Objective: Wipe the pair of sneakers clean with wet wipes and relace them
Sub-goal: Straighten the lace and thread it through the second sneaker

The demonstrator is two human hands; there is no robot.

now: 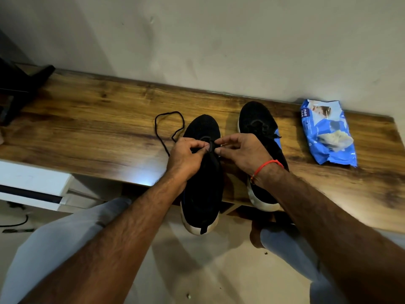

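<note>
Item 1: a wooden counter (pixel 87 132), dark-grained, is set against a pale wall (pixel 219 40). Its near edge is overhung by the heels of two sneakers.

Item 2: the left sneaker (pixel 202 185), black knit with a white sole, is laid toe toward the wall near the middle of the counter. Its heel is projected past the counter edge.

Item 3: the right sneaker (pixel 256 119), of the same make, is laid just beside the first, set slightly farther back. A lace is seen tied over its tongue; a blue patch is shown on its outer side.

Item 4: a black lace (pixel 163 126) is looped on the counter to the left of the left sneaker's toe and is led back toward the hands.

Item 5: the left hand (pixel 186 156) is held over the left sneaker's eyelet area, fingers curled, the lace pinched between thumb and fingertips.

Item 6: the right hand (pixel 243 150) is held opposite, thumb and forefinger pinched on the lace at the sneaker's throat. A red thread (pixel 268 164) is worn at its wrist.

Item 7: a blue pack of wet wipes (pixel 326 132) is laid flat at the right of the counter, well apart from the hands.

Item 8: a dark object (pixel 22 84), not identifiable, is placed at the counter's far left.
</note>
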